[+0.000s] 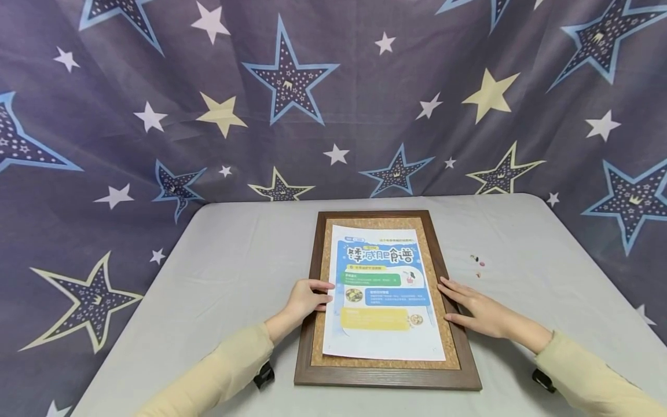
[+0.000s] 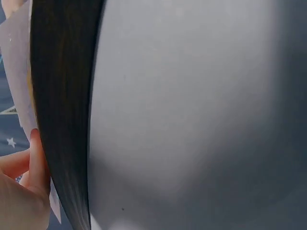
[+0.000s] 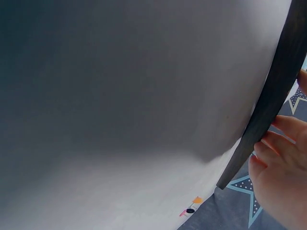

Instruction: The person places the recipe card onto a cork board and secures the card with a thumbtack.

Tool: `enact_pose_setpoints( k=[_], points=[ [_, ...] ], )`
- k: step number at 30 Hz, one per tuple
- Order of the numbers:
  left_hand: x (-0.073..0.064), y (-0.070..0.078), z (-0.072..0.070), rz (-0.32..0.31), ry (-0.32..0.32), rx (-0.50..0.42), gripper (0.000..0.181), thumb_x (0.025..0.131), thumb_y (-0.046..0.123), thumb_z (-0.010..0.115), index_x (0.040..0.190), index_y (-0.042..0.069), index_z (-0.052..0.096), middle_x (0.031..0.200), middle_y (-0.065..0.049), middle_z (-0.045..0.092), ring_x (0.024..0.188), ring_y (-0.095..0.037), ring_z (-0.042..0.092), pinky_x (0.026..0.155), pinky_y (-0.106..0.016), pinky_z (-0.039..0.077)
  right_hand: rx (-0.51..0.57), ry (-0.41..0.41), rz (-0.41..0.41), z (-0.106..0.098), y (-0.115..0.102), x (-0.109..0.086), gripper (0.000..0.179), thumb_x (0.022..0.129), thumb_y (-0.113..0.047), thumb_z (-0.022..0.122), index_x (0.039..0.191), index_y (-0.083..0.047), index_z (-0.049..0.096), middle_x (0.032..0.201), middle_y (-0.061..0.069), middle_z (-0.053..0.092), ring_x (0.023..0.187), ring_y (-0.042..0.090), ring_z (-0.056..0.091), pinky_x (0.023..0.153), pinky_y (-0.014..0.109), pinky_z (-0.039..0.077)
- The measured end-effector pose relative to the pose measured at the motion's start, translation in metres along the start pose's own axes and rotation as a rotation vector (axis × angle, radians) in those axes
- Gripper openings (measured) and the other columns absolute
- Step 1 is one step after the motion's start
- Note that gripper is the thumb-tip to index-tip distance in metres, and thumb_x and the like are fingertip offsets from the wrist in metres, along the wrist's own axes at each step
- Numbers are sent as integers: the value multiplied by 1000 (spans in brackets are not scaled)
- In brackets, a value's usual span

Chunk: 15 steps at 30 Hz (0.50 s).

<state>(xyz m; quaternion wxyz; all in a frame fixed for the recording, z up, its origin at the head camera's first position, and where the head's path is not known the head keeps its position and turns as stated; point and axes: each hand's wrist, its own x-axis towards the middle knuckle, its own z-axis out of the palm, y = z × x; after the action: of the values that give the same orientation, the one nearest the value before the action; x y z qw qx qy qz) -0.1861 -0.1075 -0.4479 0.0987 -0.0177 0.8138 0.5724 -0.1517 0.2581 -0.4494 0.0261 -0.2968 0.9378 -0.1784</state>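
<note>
A printed sheet of paper [image 1: 383,341] with blue, green and yellow blocks lies on a cork board [image 1: 396,364] with a dark brown wooden frame [image 1: 388,377]. My left hand [image 1: 302,301] reaches over the frame's left side, its fingertips touching the paper's left edge. In the left wrist view, the fingers of that left hand [image 2: 26,187] show beside the dark frame [image 2: 62,96]. On the opposite side, my right hand [image 1: 482,310] rests with extended fingers on the frame's right side. The right wrist view has this right hand [image 3: 283,163] with fingertips against the frame [image 3: 268,105].
Several tiny coloured pieces [image 1: 478,264] lie on the grey-covered table [image 1: 239,260] to the right of the board. A dark curtain [image 1: 354,110] with stars hangs behind and around the table.
</note>
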Motion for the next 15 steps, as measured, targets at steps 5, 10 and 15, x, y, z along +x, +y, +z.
enact_pose_setpoints(
  k=[5,10,15],
  points=[
    [0,2,1,14,-10,23,21,72,-12,63,93,-8,65,93,-19,63,61,-14,61,55,-26,51,0,3,-2,-1,0,0,62,87,-37,54,133,0,37,139,19,30,123,39,30,95,50,30],
    [1,4,1,39,-34,69,20,72,-10,64,93,-9,65,84,-15,61,60,-14,61,54,-25,51,0,1,0,-1,-1,0,62,86,-37,54,133,1,37,139,20,30,123,39,31,95,50,30],
    [1,7,1,68,-51,125,19,72,-9,64,91,-9,65,79,-13,58,57,-12,59,52,-25,50,-1,-2,-1,-1,-1,0,62,86,-37,54,133,1,37,139,20,30,123,39,31,95,50,30]
  ],
)
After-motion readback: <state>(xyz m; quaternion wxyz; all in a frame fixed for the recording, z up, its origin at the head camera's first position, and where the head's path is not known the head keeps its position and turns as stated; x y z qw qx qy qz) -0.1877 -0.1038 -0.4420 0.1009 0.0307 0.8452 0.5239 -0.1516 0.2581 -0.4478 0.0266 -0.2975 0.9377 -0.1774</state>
